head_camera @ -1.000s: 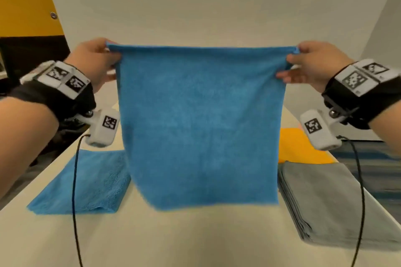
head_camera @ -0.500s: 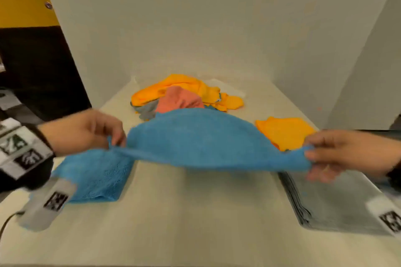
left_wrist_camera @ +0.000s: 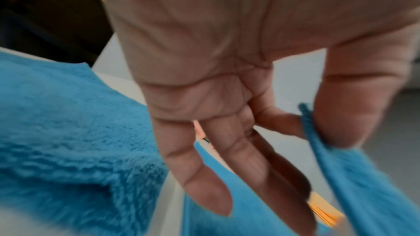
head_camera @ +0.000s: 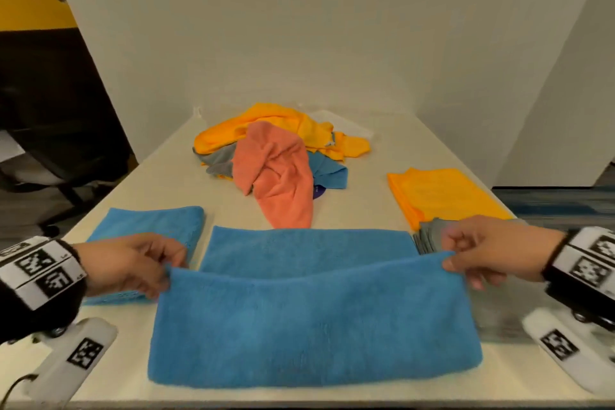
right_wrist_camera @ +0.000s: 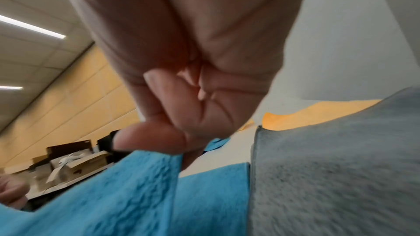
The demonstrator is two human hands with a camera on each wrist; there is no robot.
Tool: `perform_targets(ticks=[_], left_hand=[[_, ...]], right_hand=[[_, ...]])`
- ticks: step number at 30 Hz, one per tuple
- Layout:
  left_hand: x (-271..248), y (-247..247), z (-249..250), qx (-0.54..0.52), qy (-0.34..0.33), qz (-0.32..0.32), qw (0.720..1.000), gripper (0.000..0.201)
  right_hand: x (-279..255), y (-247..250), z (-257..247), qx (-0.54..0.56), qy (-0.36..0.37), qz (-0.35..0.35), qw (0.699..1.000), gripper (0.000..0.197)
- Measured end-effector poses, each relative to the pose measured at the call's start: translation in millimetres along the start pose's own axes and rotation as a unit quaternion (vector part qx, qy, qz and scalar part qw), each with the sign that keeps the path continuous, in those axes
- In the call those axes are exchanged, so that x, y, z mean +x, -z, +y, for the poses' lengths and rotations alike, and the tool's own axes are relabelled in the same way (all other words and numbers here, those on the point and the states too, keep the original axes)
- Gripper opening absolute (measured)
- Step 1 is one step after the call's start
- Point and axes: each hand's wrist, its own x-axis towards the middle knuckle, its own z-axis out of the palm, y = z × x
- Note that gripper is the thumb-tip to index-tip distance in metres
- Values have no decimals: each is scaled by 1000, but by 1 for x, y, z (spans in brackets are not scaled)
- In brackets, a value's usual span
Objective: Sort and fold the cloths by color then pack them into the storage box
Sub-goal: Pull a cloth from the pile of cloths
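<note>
Blue cloth (head_camera: pixel 312 319) half-folded on worktop (head_camera: pixel 159 176) — left hand (head_camera: pixel 133 263) and right hand (head_camera: pixel 492 250) each pinch a raised corner. Folded blue cloth (head_camera: pixel 149 226) under left hand, grey stack (head_camera: pixel 426 240) under right.

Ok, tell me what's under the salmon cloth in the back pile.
Beneath the salmon cloth show edges of a grey cloth, orange cloths, a blue cloth and something small and purple. Whatever else lies beneath is covered.
</note>
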Motion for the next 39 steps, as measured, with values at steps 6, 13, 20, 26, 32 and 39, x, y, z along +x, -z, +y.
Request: perform_targets(ticks=[6,13,20,26,32,39], left_hand=[[55,2,3,-118,57,269,954,23],[89,7,-5,-71,119,326,935,28],[91,-3,6,-46,136,347,927,28],[98,-5,6,12,140,361,922,26],[101,-4,7,39,154,361,919,25],[108,7,-1,120,167,387,899,17]], right_hand=[[73,3,-12,36,-72,107,991,12],[116,-7,-8,0,-129,142,981,16],[121,-6,-7,-17,-144,138,980,12],[127,-5,-11,-110,-133,149,974,19],[128,-6,-11,-138,-126,147,971,27],[133,-6,-9,-170,-126,145,966,25]])
